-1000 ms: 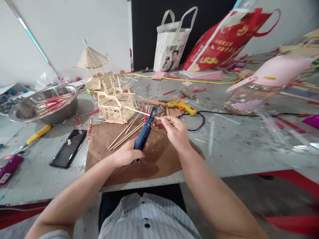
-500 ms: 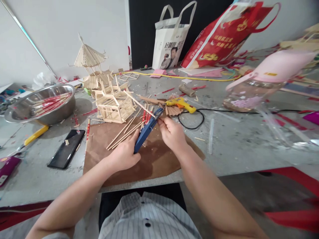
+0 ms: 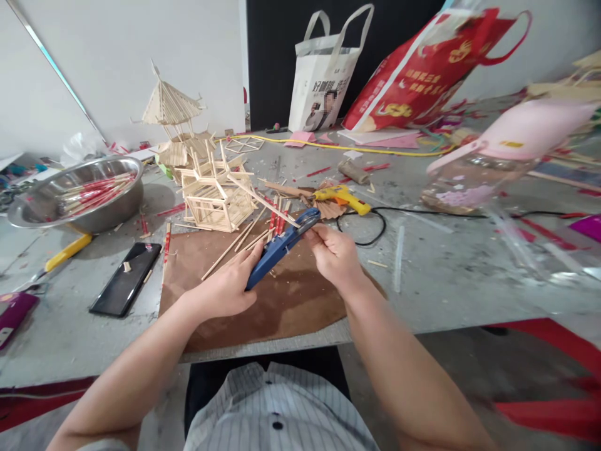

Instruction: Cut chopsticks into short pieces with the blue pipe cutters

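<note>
My left hand (image 3: 225,288) is closed round the blue handles of a pair of cutters (image 3: 282,245), whose jaws point up and to the right. My right hand (image 3: 334,255) pinches a thin wooden stick (image 3: 263,200) at the cutter's jaws; the stick slants up to the left toward a small stick-built house frame (image 3: 213,197). Both hands hover over a brown paper mat (image 3: 282,307) with loose sticks (image 3: 230,245) lying on it.
A stick pagoda model (image 3: 171,119) stands behind the frame. A steel bowl (image 3: 75,200) of red-tipped sticks, a yellow-handled knife (image 3: 68,252) and a black phone (image 3: 126,279) lie left. A yellow glue gun (image 3: 342,198) with black cable, bags (image 3: 323,75) and a pink-lidded jar (image 3: 498,160) sit right.
The cutters have tipped from near upright to lying low and pointing right. My right hand moved slightly right with the stick, whose far end now slants higher up to the left.
</note>
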Demonstrator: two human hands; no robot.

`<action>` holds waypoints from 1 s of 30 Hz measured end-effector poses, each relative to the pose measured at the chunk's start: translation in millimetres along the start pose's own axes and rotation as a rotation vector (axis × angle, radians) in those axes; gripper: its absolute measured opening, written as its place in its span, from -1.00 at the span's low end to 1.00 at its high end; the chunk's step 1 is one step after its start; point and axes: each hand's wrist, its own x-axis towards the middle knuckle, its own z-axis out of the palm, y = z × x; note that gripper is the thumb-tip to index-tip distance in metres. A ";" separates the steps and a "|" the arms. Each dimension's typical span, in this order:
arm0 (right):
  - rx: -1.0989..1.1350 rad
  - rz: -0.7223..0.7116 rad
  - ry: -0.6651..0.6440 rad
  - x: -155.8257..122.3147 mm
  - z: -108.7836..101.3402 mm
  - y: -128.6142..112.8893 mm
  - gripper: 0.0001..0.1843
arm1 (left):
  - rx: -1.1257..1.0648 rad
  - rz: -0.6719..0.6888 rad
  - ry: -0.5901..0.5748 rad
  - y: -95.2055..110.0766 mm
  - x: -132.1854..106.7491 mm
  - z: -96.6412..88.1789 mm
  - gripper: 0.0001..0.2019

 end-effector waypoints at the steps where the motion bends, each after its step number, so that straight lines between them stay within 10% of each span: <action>1: 0.003 -0.012 0.001 0.0 -0.1 0.7 -0.77 | 0.008 0.007 0.007 -0.6 -0.2 -0.5 -0.19; 20: 0.035 0.113 -0.036 0.1 -0.1 5.3 -0.71 | 0.033 -0.017 0.053 -4.9 3.5 9.4 -0.23; 24: 0.130 0.317 0.064 3.1 6.1 10.2 -0.75 | -0.049 -0.071 0.105 0.4 9.4 15.3 -0.26; 30: 0.912 0.836 0.212 1.5 25.0 1.2 -0.58 | -0.191 -0.247 0.106 20.4 35.8 19.1 -0.47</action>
